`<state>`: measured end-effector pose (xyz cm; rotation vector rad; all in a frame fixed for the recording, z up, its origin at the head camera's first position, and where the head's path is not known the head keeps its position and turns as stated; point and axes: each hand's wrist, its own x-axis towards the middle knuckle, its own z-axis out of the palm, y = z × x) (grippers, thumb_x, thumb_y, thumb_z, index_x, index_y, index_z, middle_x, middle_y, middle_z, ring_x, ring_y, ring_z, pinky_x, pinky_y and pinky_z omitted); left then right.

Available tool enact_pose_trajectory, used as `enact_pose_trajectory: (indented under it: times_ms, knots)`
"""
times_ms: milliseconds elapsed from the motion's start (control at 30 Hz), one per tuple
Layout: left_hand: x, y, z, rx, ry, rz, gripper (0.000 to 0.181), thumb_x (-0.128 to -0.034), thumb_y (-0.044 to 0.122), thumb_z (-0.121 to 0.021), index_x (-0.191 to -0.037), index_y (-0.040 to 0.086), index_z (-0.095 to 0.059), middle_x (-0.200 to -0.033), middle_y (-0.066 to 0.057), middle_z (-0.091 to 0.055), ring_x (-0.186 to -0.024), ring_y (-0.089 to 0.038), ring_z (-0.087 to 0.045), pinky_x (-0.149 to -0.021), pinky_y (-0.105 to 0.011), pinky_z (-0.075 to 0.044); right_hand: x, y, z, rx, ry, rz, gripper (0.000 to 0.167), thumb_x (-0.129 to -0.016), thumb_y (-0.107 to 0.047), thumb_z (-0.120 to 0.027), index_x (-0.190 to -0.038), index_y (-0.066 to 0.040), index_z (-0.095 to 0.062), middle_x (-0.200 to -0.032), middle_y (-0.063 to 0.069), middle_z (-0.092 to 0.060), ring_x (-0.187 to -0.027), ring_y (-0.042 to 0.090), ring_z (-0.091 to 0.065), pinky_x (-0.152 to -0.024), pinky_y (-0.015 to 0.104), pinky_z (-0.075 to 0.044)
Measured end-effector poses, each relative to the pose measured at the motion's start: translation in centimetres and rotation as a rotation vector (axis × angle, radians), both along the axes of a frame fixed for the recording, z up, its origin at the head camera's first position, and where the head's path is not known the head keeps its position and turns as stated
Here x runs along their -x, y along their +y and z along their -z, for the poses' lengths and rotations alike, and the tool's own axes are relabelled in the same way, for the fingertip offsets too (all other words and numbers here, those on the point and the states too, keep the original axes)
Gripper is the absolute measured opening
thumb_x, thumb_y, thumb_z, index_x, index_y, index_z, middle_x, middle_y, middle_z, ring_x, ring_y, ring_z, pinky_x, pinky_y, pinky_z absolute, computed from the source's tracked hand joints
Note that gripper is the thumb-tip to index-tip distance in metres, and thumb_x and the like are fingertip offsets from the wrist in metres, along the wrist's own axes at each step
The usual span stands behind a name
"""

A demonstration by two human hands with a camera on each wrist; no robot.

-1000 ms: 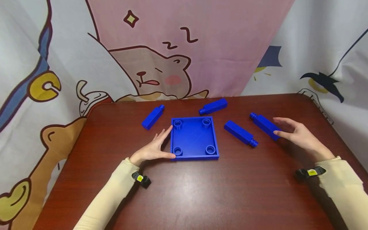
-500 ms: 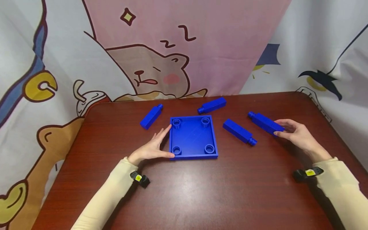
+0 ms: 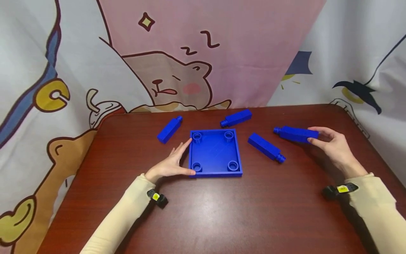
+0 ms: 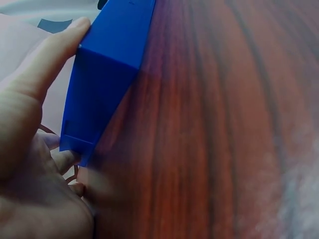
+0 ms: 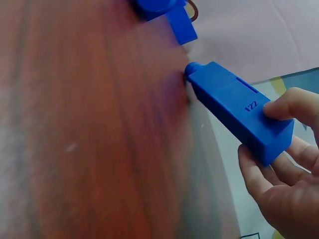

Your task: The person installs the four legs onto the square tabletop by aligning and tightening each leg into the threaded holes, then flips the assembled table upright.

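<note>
A square blue tray-like piece [image 3: 214,152] with a round socket in each corner lies on the table. My left hand [image 3: 169,164] rests against its left side, thumb at the near corner and fingers along the edge; the left wrist view shows the thumb on the blue piece [image 4: 97,94]. My right hand [image 3: 337,150] pinches the plain end of a blue leg [image 3: 296,134], whose threaded end points left. In the right wrist view the leg [image 5: 239,107] bears the marking 122, with my thumb on one face and fingers below.
Three more blue legs lie on the brown table [image 3: 203,215]: one [image 3: 266,147] right of the square piece, one [image 3: 236,118] behind it, one [image 3: 170,129] at its back left. A printed cloth [image 3: 247,53] hangs behind the table.
My right hand has closed its grip on the leg's end and turned the leg closer to level across the view. My left hand has stayed at the square piece.
</note>
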<state>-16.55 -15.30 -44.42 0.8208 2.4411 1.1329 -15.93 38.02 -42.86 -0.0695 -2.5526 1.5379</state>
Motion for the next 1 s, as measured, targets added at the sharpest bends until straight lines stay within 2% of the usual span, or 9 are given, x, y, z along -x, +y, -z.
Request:
enact_pose_trajectory:
  times_ms: [133, 400, 633, 800, 1000]
  knots:
    - [0.0, 0.0, 0.0, -0.001, -0.003, -0.004, 0.111, -0.0778, 0.034, -0.081, -0.156, 0.012, -0.006, -0.161, -0.007, -0.002, -0.144, -0.037, 0.006, -0.110, -0.057, 0.006, 0.6, -0.5, -0.8, 0.016, 0.021, 0.027, 0.041, -0.089, -0.015, -0.072, -0.126, -0.004, -0.059, -0.101, -0.020, -0.060, -0.090, -0.001, -0.055, -0.067, 0.010, -0.044]
    - [0.1, 0.2, -0.2, 0.002, -0.015, -0.013, 0.110, -0.0779, 0.033, -0.082, -0.157, 0.013, -0.007, -0.161, -0.007, -0.005, -0.144, -0.035, 0.007, -0.111, -0.054, 0.006, 1.4, -1.3, -2.1, 0.046, 0.038, 0.030, 0.042, -0.087, -0.013, -0.073, -0.126, -0.005, -0.059, -0.099, -0.020, -0.062, -0.090, 0.000, -0.057, -0.069, 0.010, -0.046]
    - [-0.1, 0.1, -0.1, -0.010, -0.012, -0.014, 0.110, -0.0778, 0.030, -0.082, -0.156, 0.012, -0.008, -0.161, -0.008, -0.006, -0.144, -0.036, 0.006, -0.111, -0.055, 0.007, 2.2, -2.5, -3.1, 0.048, 0.073, -0.005, 0.044, -0.087, -0.012, -0.073, -0.128, -0.003, -0.059, -0.100, -0.017, -0.064, -0.092, 0.002, -0.058, -0.071, 0.010, -0.046]
    - [-0.1, 0.1, -0.1, -0.015, -0.007, -0.013, 0.109, -0.0781, 0.029, -0.082, -0.156, 0.012, -0.008, -0.161, -0.008, -0.007, -0.144, -0.036, 0.006, -0.111, -0.055, 0.006, 2.6, -3.9, -4.1, 0.037, 0.097, -0.027, 0.042, -0.087, -0.012, -0.073, -0.127, -0.005, -0.061, -0.101, -0.018, -0.064, -0.091, 0.002, -0.058, -0.070, 0.010, -0.046]
    - [-0.1, 0.1, 0.0, -0.021, -0.007, -0.015, 0.109, -0.0779, 0.029, -0.082, -0.156, 0.012, -0.009, -0.161, -0.008, -0.007, -0.144, -0.036, 0.006, -0.111, -0.055, 0.006, 3.5, -5.3, -4.5, 0.034, 0.121, -0.046, 0.042, -0.086, -0.011, -0.074, -0.126, -0.003, -0.061, -0.099, -0.018, -0.064, -0.090, 0.003, -0.059, -0.070, 0.011, -0.046]
